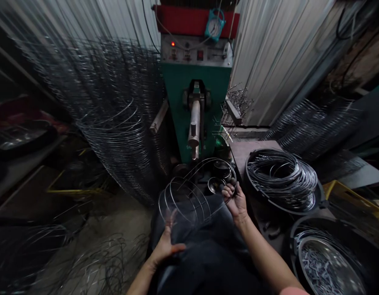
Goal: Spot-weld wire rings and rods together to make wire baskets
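A wire frame (196,209), made of several thin metal hoops joined by straight wires, lies over my dark-clad lap. My right hand (236,200) has its fingers closed round a large wire hoop (214,159) on the right side of this frame. At the frame's lower left is my left hand (168,239), thumb stretched away from the fingers. Those fingers are blurred and overlap the hoops; nothing is gripped in them. Beyond both hands stands a green welding machine (173,98) with a cylindrical metal arm (194,123) pointing toward me.
Tall stacks of wire frames (115,139) rise at the left. On the right, a black basin (320,192) holds wire rings (284,176); below it a metal bowl (346,266) contains short metal pieces (318,270). Loose wire hoops (106,262) lie on the floor at left.
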### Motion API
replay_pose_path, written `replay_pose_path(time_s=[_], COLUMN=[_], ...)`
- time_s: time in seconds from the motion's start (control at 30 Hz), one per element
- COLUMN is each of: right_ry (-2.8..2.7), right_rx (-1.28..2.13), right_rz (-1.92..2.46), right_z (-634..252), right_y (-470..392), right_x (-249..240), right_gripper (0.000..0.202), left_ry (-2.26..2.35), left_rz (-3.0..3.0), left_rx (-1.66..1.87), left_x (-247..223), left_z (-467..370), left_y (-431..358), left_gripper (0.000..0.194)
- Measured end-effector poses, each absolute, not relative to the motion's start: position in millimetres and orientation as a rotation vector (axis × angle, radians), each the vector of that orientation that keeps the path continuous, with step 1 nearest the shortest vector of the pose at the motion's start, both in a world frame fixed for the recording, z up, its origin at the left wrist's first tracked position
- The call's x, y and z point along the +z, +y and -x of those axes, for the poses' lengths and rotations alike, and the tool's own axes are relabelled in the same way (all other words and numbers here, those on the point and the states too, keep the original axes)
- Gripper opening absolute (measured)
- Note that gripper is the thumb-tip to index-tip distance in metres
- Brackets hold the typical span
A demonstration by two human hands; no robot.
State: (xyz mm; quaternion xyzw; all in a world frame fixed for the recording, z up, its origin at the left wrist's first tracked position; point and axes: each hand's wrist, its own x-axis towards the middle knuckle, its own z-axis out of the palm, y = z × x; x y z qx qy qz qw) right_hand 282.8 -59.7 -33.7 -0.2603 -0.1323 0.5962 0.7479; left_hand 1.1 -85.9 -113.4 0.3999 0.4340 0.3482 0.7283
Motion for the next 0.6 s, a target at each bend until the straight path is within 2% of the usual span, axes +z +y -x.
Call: replay_pose_path(time_s=[0.13, 0.2, 0.37, 0.5, 0.6], right_ry=[-0.290, -0.337, -0.490, -0.565, -0.638], right_rx=[1.341, 1.377, 1.373, 1.245, 1.168], right_rz=[0.574, 0.685, 0.968, 1.029, 1.052], right_z=[-267.0, -263.5, -261.2, -256.3, -252.9], right_y=[-47.5, -47.2, -50.1, -48.4, -46.5], right_x=[-33.8, -36.1, -37.0, -34.3, -37.7], right_gripper=[0.023, 0.030, 0.039, 0.037, 0.044], left_ry=[1.116, 1.122, 1.038, 1.023, 0.990], left_rz=[-1.092, -1.052, -1.039, -1.077, -1.031], left_rx=[0.880, 0.997, 1.140, 1.190, 1.210], left_x=[-125.8, -131.9, -146.0, -151.0, -150.1], left_z=[-12.6, -18.1, -24.4, -27.1, -28.3], left_y=[-81.2, -75.9, -71.0, -71.8, -71.1], left_gripper=[0.067, 0.059, 0.062, 0.062, 0.063])
